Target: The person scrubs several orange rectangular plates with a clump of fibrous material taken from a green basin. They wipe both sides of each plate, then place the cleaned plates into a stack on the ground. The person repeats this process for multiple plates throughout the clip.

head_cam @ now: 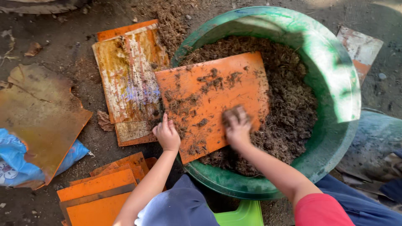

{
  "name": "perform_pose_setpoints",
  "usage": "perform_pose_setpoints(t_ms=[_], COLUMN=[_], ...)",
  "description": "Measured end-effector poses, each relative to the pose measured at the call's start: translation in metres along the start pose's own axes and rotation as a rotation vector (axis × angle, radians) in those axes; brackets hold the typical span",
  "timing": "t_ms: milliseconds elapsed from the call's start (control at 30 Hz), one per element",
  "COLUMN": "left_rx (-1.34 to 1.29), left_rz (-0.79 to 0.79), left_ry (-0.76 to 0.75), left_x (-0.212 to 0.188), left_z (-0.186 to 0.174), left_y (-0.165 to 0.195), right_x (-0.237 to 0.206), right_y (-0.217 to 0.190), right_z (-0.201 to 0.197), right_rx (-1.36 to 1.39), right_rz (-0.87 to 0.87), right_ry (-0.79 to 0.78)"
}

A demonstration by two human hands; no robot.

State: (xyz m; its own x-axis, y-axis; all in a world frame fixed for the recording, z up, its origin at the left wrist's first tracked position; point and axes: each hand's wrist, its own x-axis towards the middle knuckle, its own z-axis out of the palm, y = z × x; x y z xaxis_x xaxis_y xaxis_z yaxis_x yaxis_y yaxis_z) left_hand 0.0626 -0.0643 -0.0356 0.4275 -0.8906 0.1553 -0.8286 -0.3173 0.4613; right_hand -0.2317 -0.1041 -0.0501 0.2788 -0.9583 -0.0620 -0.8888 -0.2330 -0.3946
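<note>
The left hand [167,134] grips the edge of the orange board [211,104] over the green tub [335,83]; the right hand [237,124], blurred, presses flat on it, grip unclear.

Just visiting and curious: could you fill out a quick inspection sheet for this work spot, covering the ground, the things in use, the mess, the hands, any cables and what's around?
Surface: bare dirt ground, scattered with brown fibre.
Job's things: orange board, dirty, lying tilted over the green tub of brown fibrous material.
Clutter: worn boards left of the tub; orange board stack lower left; rusty sheet over a blue bag.
Grippers: left hand at the board's lower left edge; right hand pressed on its face, blurred.
Cables: nothing seen.
Surroundings: green plastic seat under the person; another board at right.
</note>
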Motion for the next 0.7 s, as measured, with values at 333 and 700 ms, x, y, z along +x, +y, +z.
perform_pose_setpoints(t_ms=[333, 700], left_rx=[-0.038, -0.069], left_rz=[0.054, 0.013], left_ry=[0.125, -0.007], left_x=[0.009, 0.015], left_z=[-0.004, -0.027], left_y=[0.013, 0.029], right_x=[0.119, 0.137], right_y=[-0.165, -0.108], right_z=[-0.011, -0.017], right_rx=[0.14, 0.098], right_rz=[-0.361, -0.223], right_ry=[0.088, 0.143])
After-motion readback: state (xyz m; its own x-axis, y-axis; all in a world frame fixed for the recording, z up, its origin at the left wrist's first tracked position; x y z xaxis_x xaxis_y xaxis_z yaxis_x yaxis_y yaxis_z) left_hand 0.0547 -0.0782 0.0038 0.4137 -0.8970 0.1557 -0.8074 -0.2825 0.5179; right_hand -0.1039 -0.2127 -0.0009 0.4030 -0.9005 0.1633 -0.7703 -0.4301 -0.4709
